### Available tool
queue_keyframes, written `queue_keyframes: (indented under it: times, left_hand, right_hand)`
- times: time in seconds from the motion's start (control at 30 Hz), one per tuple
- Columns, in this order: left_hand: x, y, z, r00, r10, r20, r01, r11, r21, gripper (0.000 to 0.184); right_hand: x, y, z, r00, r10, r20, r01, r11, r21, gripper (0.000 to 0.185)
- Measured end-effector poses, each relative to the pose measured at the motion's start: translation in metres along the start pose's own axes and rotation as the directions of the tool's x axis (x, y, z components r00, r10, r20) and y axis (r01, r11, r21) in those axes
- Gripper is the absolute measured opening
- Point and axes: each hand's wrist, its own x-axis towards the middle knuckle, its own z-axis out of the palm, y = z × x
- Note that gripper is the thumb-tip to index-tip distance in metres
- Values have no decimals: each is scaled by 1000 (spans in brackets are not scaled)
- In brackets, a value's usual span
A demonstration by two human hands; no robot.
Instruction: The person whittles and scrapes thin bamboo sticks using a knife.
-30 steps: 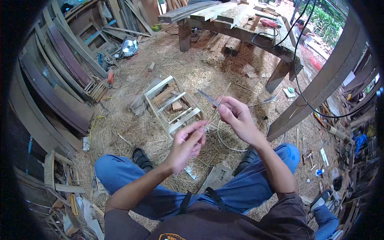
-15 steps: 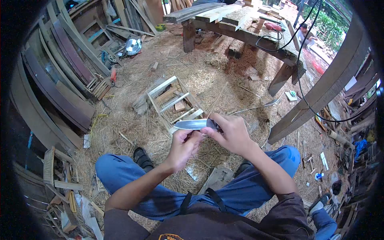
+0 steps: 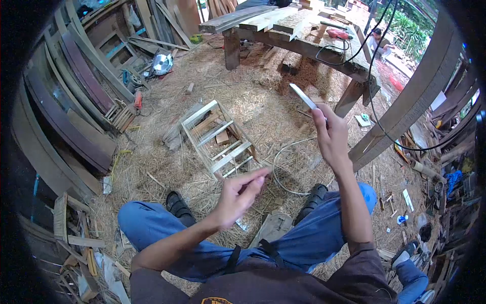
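My right hand, raised at the right of centre, is closed round a knife whose blade points up and to the left. Lower and to the left, my left hand has its thumb and index finger pinched together. Whatever it pinches is too thin or blurred to make out. Beyond my left hand, a slatted wooden frame lies on the straw-covered ground. A thin curved strip forms a loop on the ground between my hands.
A plank-topped workbench stands ahead with a red power tool on it. A slanting wooden post rises at the right. A circular saw lies far left. A person is at the upper right; another person's leg shows lower right.
My right hand has moved up and to the right with the knife, away from my left hand. The blade, earlier across my left fingers, now points up. My left hand has moved slightly down.
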Motion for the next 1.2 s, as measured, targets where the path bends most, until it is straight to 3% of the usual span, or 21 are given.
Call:
queue_keyframes:
  times: [0.03, 0.1, 0.23, 0.37, 0.47, 0.5, 0.6, 0.63, 0.7, 0.8, 0.9, 1.0, 1.1, 1.17, 1.2]
  left_hand:
    - [1, 4, -4, 999, -11, -31, 10, 999, -33, 40]
    - [3, 2, -9, 992, 1, -123, -9, 998, -67, 39]
    - [9, -3, -14, 987, -85, -135, 63, 985, -162, 39]
    - [8, -5, -17, 981, -171, -88, 148, 965, -216, 37]
    - [5, -5, -21, 987, -162, -3, 159, 966, -202, 38]
    - [7, -1, -22, 988, -151, 30, 154, 970, -190, 39]
    - [0, 10, -8, 985, -163, 62, 171, 970, -171, 43]
    - [-2, 5, -6, 989, -125, 83, 140, 968, -207, 44]
    - [1, 2, -6, 994, -90, 57, 95, 991, -99, 42]
    - [6, 7, -10, 997, -53, -54, 50, 997, -58, 40]
    - [8, 4, -21, 993, -58, -102, 51, 996, -71, 38]
    - [12, -3, -21, 992, -53, -111, 47, 998, -50, 35]
    - [12, 5, -23, 990, -86, -114, 78, 994, -79, 34]
    - [15, 14, -23, 994, -88, -61, 80, 990, -118, 37]
    - [13, 12, -22, 998, -50, -33, 49, 998, -38, 37]
  right_hand:
    - [-7, -7, 1, 999, 33, 6, -33, 997, 66, 26]
    - [-16, -18, 9, 995, -99, 34, 95, 991, 89, 28]
    - [-41, -33, 36, 913, -355, 202, 316, 927, 203, 32]
    - [-49, -42, 42, 832, -463, 306, 424, 886, 186, 39]
    - [-46, -36, 36, 818, -537, 205, 510, 843, 172, 41]
    - [-46, -33, 34, 828, -536, 163, 522, 844, 123, 41]
    - [-34, -10, 30, 977, -214, -11, 213, 964, 158, 37]
    - [-26, -2, 23, 993, -115, -28, 117, 983, 139, 35]
    - [-10, 9, 7, 994, 85, -65, -77, 991, 108, 32]
    - [-24, -7, 8, 999, -33, -13, 35, 989, 142, 31]
    - [-43, -30, 32, 899, -424, 114, 412, 904, 115, 36]
    - [-48, -36, 50, 846, -482, 228, 456, 876, 160, 38]
    - [-38, -31, 50, 833, -540, 120, 521, 839, 158, 37]
    - [-26, -21, 54, 908, -418, -31, 418, 897, 145, 35]
    - [-19, -15, 54, 932, -346, -105, 358, 922, 146, 34]
